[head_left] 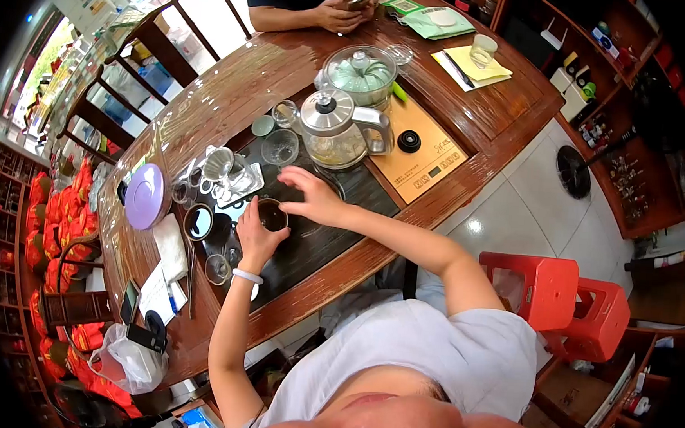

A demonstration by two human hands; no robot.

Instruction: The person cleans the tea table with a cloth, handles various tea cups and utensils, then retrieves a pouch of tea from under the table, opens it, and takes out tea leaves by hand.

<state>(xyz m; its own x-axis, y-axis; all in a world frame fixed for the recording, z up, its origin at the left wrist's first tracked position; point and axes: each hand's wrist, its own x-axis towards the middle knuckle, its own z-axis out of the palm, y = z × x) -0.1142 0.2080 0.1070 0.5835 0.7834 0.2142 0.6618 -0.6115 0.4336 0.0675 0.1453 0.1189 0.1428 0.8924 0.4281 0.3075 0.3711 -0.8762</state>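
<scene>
Near the middle of the frame, a small, dark, round bowl with a glossy interior (275, 212) sits on a black inset tray (317, 252) in the reddish-brown wooden tabletop (514, 107). The left hand (256, 235) grips its left side, fingers along the rim, thumb toward the lower right. The right hand (312, 197) is open, fingers spread, its thumb by the right rim; contact cannot be told. The bowl is probably light, stiff and brittle, its smooth wall slippery if wet; whether it holds liquid is unclear. Opposite points on the rim look the best hold, with gentle pressure and a level lift, clear of the steel-lidded glass kettle (333, 139) at upper centre.
</scene>
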